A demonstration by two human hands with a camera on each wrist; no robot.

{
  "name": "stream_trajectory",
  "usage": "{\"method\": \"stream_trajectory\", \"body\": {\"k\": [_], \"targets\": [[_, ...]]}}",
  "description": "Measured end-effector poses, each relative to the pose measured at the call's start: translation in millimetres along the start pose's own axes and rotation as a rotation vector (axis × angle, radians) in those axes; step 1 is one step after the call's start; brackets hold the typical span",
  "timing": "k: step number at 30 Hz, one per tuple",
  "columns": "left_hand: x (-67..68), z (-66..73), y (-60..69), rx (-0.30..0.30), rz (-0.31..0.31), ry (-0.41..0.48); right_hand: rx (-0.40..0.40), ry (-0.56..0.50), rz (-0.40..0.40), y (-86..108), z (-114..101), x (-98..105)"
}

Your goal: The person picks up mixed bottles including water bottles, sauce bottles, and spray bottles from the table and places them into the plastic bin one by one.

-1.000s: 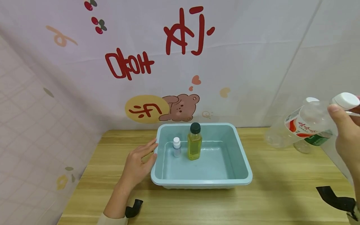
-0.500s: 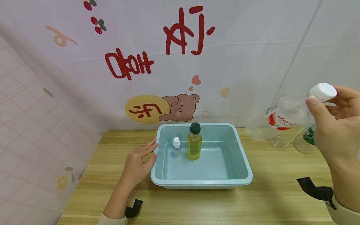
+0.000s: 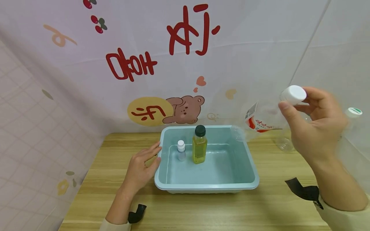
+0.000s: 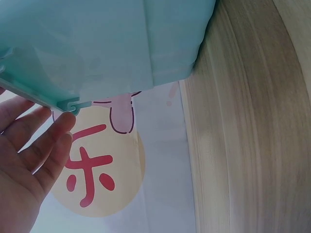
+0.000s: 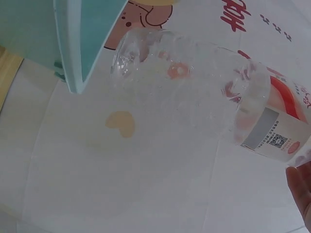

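My right hand (image 3: pixel 318 125) pinches a large clear plastic bottle (image 3: pixel 260 120) near its white cap. The bottle has a white and red label and slants down leftward, its base at the right back rim of a light blue plastic basin (image 3: pixel 208 186). In the right wrist view the clear bottle (image 5: pixel 184 82) spans the air beside the basin wall. Inside the basin stand a small white-capped bottle (image 3: pixel 181 153) and a yellow-green bottle (image 3: pixel 199 149) with a dark cap. The fingers of my left hand (image 3: pixel 141 168) lie fairly straight against the basin's left rim.
Other clear bottles stand behind my right hand, partly hidden; one shows a white cap (image 3: pixel 354 111) with a green mark, another a bare base (image 3: pixel 285 144). The wooden table (image 3: pixel 190 211) ends at a printed cloth wall (image 3: pixel 245 64) behind the basin.
My right hand has carried the clear bottle leftward from the right side of the table to the basin's right edge. The left hand and the basin have stayed put.
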State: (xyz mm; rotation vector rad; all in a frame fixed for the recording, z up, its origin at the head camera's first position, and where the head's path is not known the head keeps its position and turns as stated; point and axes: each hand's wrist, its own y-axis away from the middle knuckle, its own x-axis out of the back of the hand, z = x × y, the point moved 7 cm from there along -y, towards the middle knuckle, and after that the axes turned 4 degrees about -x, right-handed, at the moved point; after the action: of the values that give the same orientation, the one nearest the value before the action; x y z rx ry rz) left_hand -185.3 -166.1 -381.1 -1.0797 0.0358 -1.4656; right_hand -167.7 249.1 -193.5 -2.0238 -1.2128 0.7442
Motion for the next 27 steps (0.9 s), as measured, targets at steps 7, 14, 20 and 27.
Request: {"method": "stream_trajectory", "body": {"k": [7, 14, 20, 27], "targets": [[0.3, 0.8, -0.4, -0.001, 0.005, -0.005, 0.085, 0.100, -0.194, 16.5, 6, -24], [0.7, 0.9, -0.2, 0.007, -0.003, -0.006, 0.085, 0.201, -0.366, 32.4, 15, -40], [0.6, -0.3, 1.0, 0.021, -0.009, -0.006, 0.084, 0.240, -0.422, 46.5, 29, -48], [-0.2, -0.7, 1.0, 0.018, -0.010, -0.006, 0.027, 0.275, -0.466, 60.4, 49, -55]]}}
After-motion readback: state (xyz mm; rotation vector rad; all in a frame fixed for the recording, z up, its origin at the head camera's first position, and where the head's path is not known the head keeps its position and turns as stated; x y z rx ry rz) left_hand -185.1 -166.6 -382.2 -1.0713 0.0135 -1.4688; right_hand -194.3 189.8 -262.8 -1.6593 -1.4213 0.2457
